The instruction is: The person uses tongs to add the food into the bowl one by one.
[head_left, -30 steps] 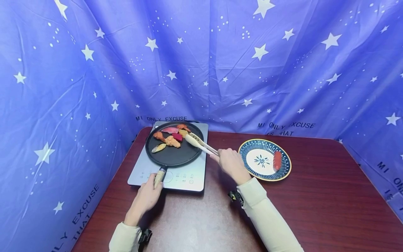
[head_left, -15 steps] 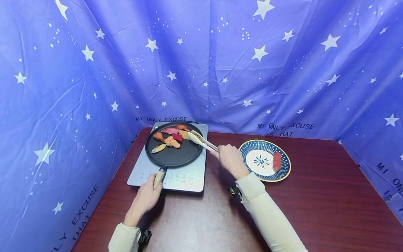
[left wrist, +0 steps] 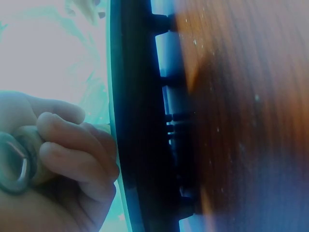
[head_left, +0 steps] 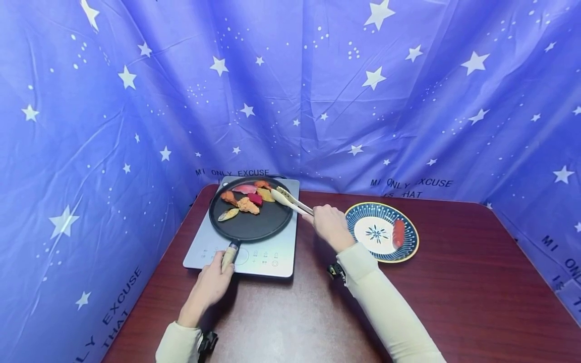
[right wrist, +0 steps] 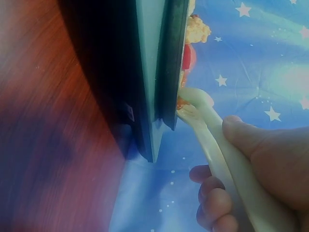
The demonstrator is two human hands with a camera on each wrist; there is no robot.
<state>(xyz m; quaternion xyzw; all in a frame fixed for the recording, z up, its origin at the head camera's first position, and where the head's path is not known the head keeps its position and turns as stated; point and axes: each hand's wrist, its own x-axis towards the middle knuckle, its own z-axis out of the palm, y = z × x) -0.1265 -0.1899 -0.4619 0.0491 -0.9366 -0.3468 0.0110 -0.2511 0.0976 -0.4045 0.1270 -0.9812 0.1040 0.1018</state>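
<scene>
My left hand (head_left: 212,280) grips the wooden-looking handle (head_left: 229,256) of a round black frying pan (head_left: 254,229); in the left wrist view its fingers (left wrist: 77,145) curl round the handle. Pale tongs (head_left: 290,202) are held in my right hand (head_left: 330,226), thumb on one arm and fingers under the other. Their tips are over the pan's right side, close to a yellow piece (head_left: 265,195). Also in the pan lie a fried chicken piece (head_left: 248,205), a dark red cube (head_left: 255,198), a pink slice (head_left: 245,189), orange-brown pieces (head_left: 228,197) and a mussel-like shell (head_left: 228,215).
Under the pan is a silver induction cooktop (head_left: 199,252) on the reddish-brown table (head_left: 463,262). To the right stands a blue-patterned oval plate (head_left: 363,234) bearing a red sausage (head_left: 399,233). A blue starry curtain (head_left: 317,101) hangs behind and at both sides.
The tongs have drawn back slightly to the right from the yellow piece, and my right hand has risen a little in view. My left hand keeps its hold on the handle.
</scene>
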